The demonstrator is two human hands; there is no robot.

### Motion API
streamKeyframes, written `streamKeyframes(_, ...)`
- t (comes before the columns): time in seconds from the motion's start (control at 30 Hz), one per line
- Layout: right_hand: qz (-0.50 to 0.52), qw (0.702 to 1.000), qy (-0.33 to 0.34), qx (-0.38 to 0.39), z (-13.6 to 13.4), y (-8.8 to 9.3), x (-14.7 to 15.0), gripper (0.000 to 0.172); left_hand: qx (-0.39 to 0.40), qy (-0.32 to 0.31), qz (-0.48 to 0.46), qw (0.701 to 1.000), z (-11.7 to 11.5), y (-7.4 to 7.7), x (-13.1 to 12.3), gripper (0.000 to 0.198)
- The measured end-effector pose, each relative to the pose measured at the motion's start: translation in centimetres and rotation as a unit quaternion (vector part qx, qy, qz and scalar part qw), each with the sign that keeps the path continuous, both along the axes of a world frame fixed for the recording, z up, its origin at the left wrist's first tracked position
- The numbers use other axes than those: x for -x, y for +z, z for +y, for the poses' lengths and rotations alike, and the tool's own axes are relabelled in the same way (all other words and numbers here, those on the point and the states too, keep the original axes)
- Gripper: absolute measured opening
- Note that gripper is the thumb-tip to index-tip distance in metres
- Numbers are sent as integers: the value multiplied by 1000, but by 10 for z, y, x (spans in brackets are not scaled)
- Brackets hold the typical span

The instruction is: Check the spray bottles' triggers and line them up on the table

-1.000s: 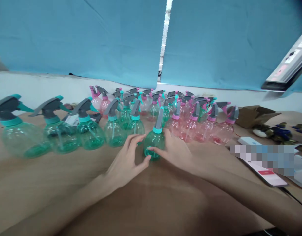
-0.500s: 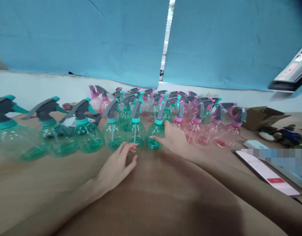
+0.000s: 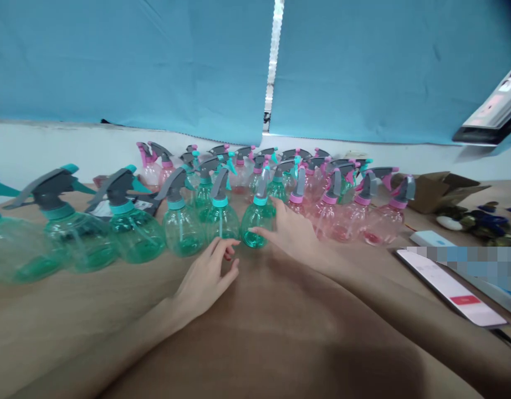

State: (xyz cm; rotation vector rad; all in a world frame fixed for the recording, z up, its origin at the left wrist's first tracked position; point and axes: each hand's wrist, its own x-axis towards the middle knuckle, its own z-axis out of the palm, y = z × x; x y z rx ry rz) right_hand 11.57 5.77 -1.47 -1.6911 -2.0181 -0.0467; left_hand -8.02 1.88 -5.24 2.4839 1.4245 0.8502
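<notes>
My right hand (image 3: 297, 233) is round the right side of a green spray bottle (image 3: 259, 221), the thumb across its front and the fingers partly hidden behind. This bottle stands in the front row, with a turquoise collar and a grey trigger head. Just in front of the neighbouring green spray bottle (image 3: 223, 219) is my left hand (image 3: 209, 277), fingers loosely bent, thumb apart, nothing in it. Whether it touches that bottle I cannot tell. More green spray bottles (image 3: 137, 235) continue the row leftward. To the right stand pink spray bottles (image 3: 347, 219).
Further spray bottles crowd behind the front row. A phone (image 3: 446, 285) and a white box (image 3: 436, 239) lie at the right, near an open cardboard box (image 3: 440, 191). Blue cloth (image 3: 134, 66) hangs behind the wooden table (image 3: 255, 343).
The view has shifted, so the bottles at left sit further left. My left hand has come slightly nearer the bottle in my right hand, which keeps its hold.
</notes>
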Motion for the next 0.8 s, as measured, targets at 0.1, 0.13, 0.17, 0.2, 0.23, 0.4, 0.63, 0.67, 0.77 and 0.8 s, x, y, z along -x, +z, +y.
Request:
streamKeyframes(0.1,22,999,28,-36,-15,-1,-25,64,4,-4,-5,1000,-1,0,-2,24)
streamKeyframes(0.13,26,998,33,-45,-19,-3,-35,56,6,-5,-6,1000,-1,-1,-2,24)
streamKeyframes(0.17,31,998,32,-50,-23,-5,-45,49,8,-5,-7,1000,-2,-1,-3,24)
streamKeyframes(0.2,43,997,17,-55,-26,-8,-55,42,9,-6,-8,1000,-3,-2,-5,23)
streamKeyframes(0.23,50,997,19,-56,-28,-10,-65,38,9,-6,-9,1000,-3,-2,-6,23)
streamKeyframes(0.4,83,995,7,-48,-21,-19,-88,46,16,-14,-13,1000,-8,1,-22,22)
streamKeyframes(0.63,117,993,-2,-18,13,-21,-74,74,7,-34,-19,999,-20,5,-38,24)
streamKeyframes(0.67,121,993,-5,-13,17,-22,-72,78,8,-35,-18,999,-22,6,-39,25)
streamKeyframes(0.77,129,991,-22,-2,24,-23,-65,81,17,-37,-12,999,-28,8,-42,25)
streamKeyframes(0.8,131,991,-29,2,25,-23,-63,79,20,-38,-11,999,-30,9,-43,25)
